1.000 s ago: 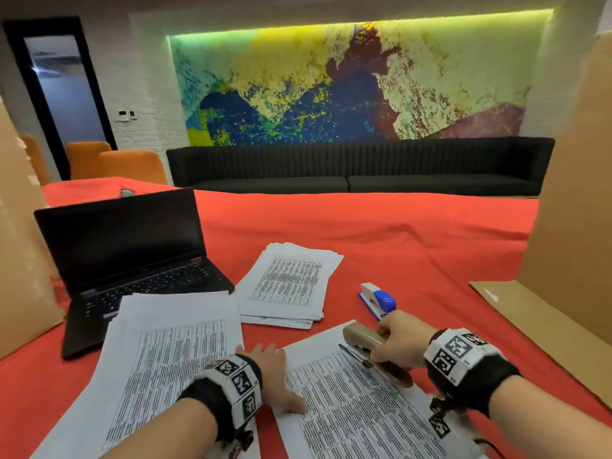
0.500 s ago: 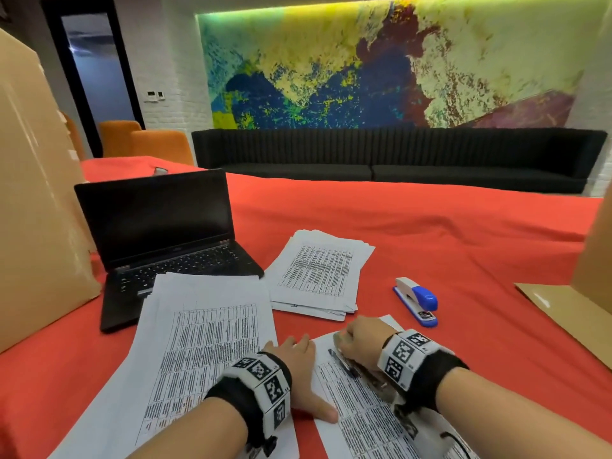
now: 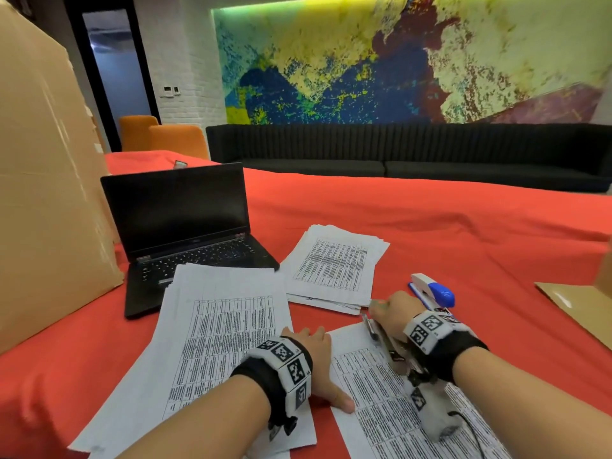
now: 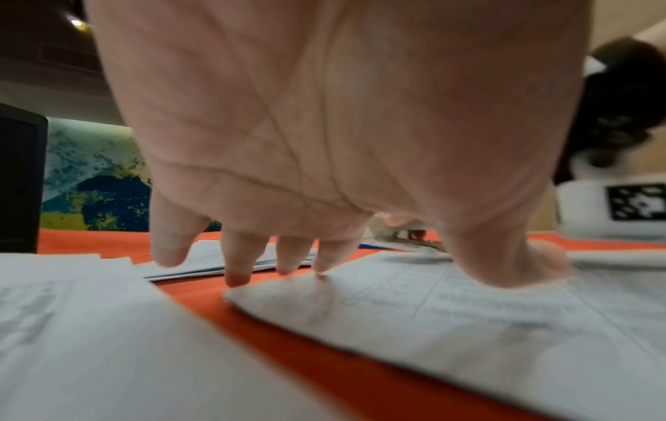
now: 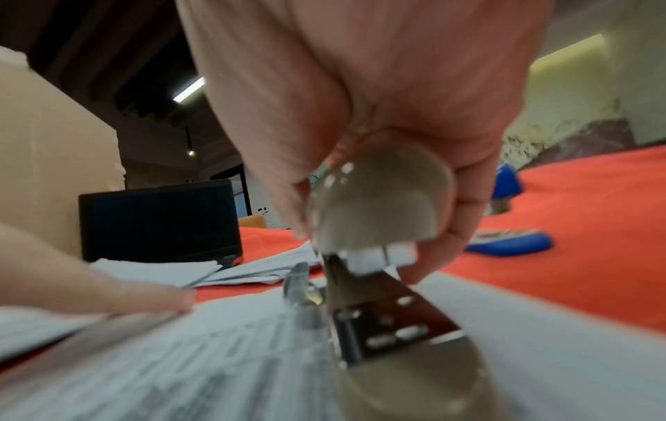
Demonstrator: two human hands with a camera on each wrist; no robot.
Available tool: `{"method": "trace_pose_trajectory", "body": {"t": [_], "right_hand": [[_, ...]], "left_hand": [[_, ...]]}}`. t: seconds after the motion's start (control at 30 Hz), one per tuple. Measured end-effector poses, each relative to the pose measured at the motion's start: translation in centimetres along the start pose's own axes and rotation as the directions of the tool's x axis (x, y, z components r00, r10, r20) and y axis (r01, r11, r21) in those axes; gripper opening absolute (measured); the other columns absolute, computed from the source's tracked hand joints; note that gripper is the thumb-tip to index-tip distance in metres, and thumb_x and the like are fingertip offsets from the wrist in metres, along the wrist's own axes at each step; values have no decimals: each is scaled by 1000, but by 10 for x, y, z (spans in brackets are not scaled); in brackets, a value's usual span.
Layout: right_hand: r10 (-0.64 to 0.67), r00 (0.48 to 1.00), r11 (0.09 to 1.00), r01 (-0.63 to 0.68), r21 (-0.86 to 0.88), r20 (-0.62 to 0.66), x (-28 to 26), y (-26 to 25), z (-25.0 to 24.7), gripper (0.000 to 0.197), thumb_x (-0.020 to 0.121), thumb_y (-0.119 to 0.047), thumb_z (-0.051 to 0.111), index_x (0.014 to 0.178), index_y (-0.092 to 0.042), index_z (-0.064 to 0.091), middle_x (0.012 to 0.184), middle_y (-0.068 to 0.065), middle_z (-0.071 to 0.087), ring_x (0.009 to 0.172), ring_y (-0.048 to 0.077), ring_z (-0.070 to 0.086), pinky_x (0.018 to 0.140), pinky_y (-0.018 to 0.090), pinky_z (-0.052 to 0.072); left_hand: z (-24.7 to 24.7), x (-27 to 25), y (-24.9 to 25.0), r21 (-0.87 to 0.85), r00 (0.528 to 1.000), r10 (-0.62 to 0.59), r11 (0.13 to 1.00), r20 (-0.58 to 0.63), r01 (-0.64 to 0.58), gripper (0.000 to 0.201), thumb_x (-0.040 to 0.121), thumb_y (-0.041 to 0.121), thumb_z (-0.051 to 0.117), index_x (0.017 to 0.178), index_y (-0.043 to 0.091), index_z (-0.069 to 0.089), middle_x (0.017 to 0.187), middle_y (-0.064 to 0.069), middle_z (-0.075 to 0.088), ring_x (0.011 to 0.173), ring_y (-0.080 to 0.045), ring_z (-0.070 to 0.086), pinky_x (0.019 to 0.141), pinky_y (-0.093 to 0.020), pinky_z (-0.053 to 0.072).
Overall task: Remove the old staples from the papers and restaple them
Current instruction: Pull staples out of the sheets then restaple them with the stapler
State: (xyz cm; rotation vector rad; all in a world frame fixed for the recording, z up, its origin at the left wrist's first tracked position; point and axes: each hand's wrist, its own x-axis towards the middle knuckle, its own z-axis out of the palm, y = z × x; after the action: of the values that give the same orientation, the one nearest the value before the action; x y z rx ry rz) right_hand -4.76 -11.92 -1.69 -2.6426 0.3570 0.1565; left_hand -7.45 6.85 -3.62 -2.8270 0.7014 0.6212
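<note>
My right hand grips a beige stapler at the top edge of a printed paper set on the red table. In the right wrist view the fingers wrap the stapler from above, with its metal base lying on the paper set. My left hand lies flat on the same set's left edge, fingers straight. The left wrist view shows the left hand with thumb and fingertips touching the paper set's corner. Any staple in the sheets is hidden.
A blue and white stapler lies just beyond my right hand. A second paper stack sits behind, and a larger spread of sheets at left overlaps an open laptop. Cardboard panels stand at left and right.
My right hand carried the beige stapler left, away from the blue stapler, and lowered it onto the paper's top edge. The left hand stayed on the sheets. The head view swung left.
</note>
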Motion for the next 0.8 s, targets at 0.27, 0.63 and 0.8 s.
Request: {"method": "trace_pose_trajectory", "body": {"t": [0.27, 0.63, 0.8], "right_hand": [[-47, 998, 982, 53, -182, 35, -10, 55, -15, 36, 87, -40, 44, 62, -16, 49, 63, 2, 54, 64, 21, 53, 53, 25, 36], [28, 999, 991, -31, -133, -27, 21, 32, -4, 40, 92, -32, 51, 60, -22, 29, 64, -3, 32, 82, 23, 43, 52, 20, 27], [50, 999, 997, -49, 53, -19, 28, 29, -3, 38, 93, -33, 50, 61, -22, 33, 70, 1, 42, 72, 19, 44, 50, 21, 29]], "left_hand": [[-23, 21, 31, 5, 992, 119, 993, 41, -120, 113, 67, 86, 51, 153, 30, 2, 163, 3, -4, 148, -34, 5, 115, -62, 8], [-15, 28, 37, 55, 990, 124, 990, 72, -129, 122, 63, 89, 49, 152, 30, -10, 162, 3, -13, 148, -36, -4, 117, -57, 12], [-17, 27, 38, 47, 991, 110, 992, 77, -114, 122, 62, 89, 50, 152, 31, -9, 162, 5, -13, 148, -34, -5, 118, -56, 12]]}}
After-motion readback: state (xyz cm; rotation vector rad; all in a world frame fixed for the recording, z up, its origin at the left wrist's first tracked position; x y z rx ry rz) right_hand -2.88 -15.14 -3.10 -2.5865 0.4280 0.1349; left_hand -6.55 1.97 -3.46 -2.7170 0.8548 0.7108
